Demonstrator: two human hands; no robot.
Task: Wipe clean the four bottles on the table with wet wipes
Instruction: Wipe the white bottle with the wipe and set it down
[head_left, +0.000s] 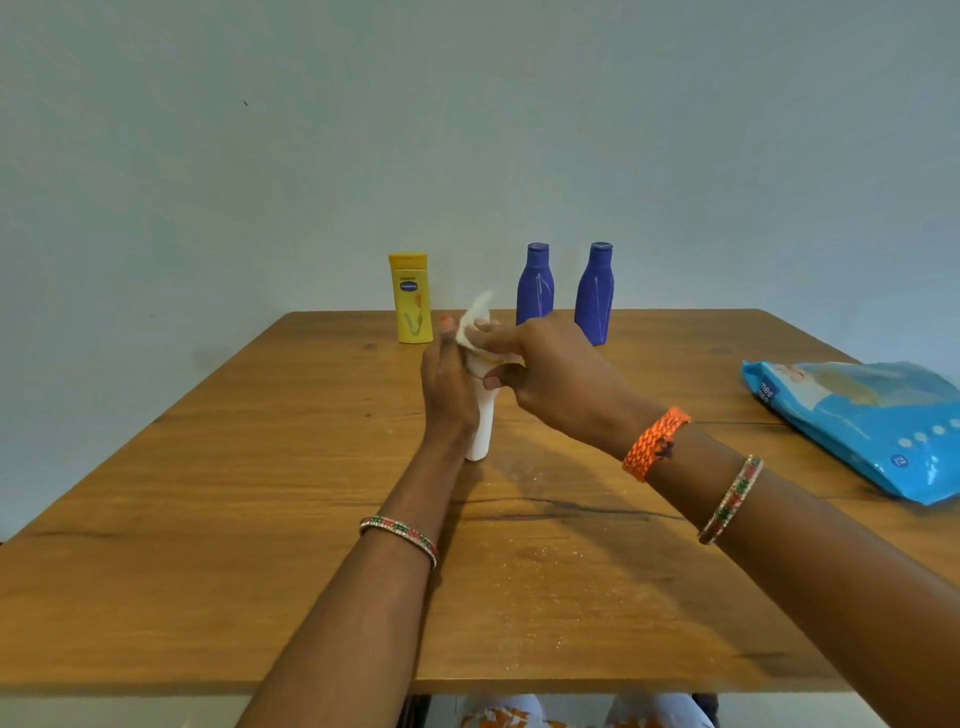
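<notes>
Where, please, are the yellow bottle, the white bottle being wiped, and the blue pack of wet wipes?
yellow bottle (411, 306): head view, on its front label.
white bottle (481, 431): head view, on the lower body below the hands.
pack of wet wipes (862, 421): head view, on the middle of its blue top face.

One view only, head-worn, wide-angle. It looks forward and down across the wooden table (519, 597) from its near edge, toward a plain wall (467, 130) behind the far edge. The near edge runs across the bottom of the frame, with a strip of lap showing under it. Both forearms reach in from below, close to the lens. The far edge sits about mid-frame; the wall fills the upper half. Edges bow slightly from the wide lens.
</notes>
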